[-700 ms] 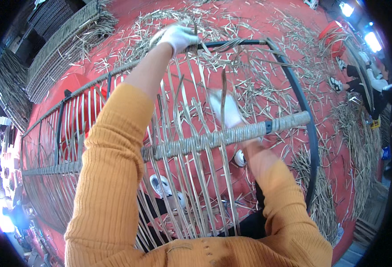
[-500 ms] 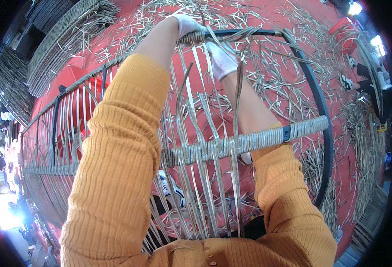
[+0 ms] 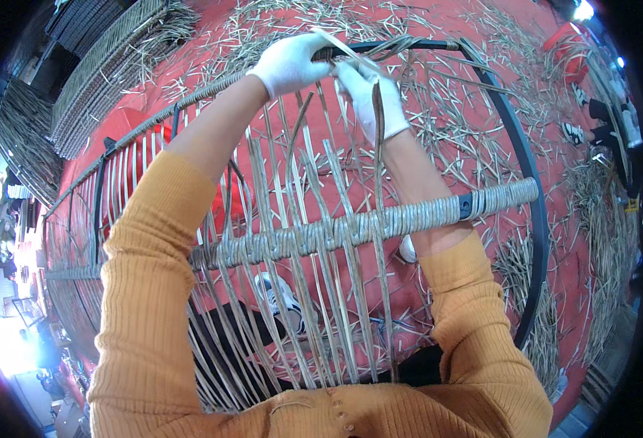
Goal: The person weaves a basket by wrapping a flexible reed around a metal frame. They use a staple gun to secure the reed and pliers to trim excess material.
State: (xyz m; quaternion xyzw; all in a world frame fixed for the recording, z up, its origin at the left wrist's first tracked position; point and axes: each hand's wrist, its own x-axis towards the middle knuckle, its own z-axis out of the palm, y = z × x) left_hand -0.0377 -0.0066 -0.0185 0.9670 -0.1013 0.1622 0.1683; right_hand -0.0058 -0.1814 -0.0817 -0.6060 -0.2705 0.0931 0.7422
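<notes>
A dark metal frame (image 3: 524, 157) lies before me, its far rail (image 3: 223, 86) partly wrapped in greyish woven strips. My left hand (image 3: 291, 66), in a white glove, is closed at the far rail, fingers around a pale flat strip (image 3: 347, 50). Just right of it, my right hand (image 3: 377, 102), gloved too, has its fingers bent together at the same strip below the rail; its fingertips are partly hidden. Long strips (image 3: 347, 197) run from the far side across a thickly wrapped crossbar (image 3: 423, 215) toward my body. One darker strip (image 3: 378, 139) stands up by my right wrist.
Loose strip scraps (image 3: 452, 109) litter the red floor (image 3: 566, 292). Stacked woven panels (image 3: 106, 80) stand at the far left, with bundled strips (image 3: 22, 139) beside them. A red object (image 3: 573, 55) and another person's shoe (image 3: 573, 133) show at the right. My own shoe (image 3: 281, 299) is beneath the frame.
My left hand has shifted left and toward me, now showing in front of the rail. My right hand's fingers have come out from behind the rail to the strip.
</notes>
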